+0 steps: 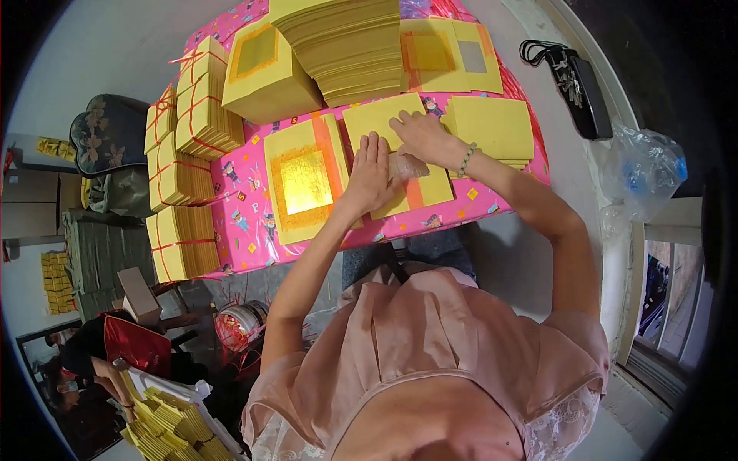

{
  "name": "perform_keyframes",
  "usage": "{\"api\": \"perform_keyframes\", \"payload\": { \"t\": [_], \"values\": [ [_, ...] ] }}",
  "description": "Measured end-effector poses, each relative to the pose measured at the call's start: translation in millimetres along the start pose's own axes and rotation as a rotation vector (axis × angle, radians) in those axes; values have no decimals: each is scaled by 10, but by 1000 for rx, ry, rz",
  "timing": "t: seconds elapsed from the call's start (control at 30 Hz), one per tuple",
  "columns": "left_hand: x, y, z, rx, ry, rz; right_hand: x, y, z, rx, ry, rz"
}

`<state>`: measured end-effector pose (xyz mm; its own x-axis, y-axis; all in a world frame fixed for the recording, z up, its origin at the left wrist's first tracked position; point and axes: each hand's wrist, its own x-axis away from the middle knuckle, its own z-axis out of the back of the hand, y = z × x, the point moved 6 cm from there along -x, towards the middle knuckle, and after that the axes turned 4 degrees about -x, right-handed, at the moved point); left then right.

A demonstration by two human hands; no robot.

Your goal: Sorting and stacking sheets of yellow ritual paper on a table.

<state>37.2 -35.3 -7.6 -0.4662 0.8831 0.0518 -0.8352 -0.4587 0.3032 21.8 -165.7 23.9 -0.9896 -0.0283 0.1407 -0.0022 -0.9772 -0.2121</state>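
Note:
My left hand (371, 175) lies flat with straight fingers on a sheet of yellow paper (427, 192) that has an orange stripe. My right hand (423, 138), a beaded bracelet at its wrist, is closed with bent fingers on the upper part of the yellow paper. A shiny silvery patch (407, 166) shows on the sheet between the hands, partly covered. Left of them rests a pile of yellow paper with a gold foil square (307, 182) and an orange stripe. To the right sits another pile of plain yellow paper (492, 128).
A tall stack of yellow paper (346, 54) rises at the back. Bundles tied with red string (181, 177) line the left side of the pink patterned tablecloth (246, 192). A black pouch with keys (576, 88) and a clear plastic bag (649, 165) are at right. Another person (96, 361) works lower left.

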Motion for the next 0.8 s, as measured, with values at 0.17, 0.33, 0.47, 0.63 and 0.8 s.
{"api": "perform_keyframes", "payload": {
  "t": [0.17,0.33,0.47,0.63,0.8],
  "values": [
    [-68,-34,229,-4,107,-30,81,-142,-16,315,276,276],
    [-124,-30,436,-126,239,-43,128,-169,35,372,256,305],
    [-218,-63,526,-304,354,-39,141,-202,239,380,338,306],
    [-20,22,852,-319,601,-73,390,-124,822,13,571,173],
    [175,432,1245,-306,718,-131,870,281,1118,-522,597,-250]
  ]
}}
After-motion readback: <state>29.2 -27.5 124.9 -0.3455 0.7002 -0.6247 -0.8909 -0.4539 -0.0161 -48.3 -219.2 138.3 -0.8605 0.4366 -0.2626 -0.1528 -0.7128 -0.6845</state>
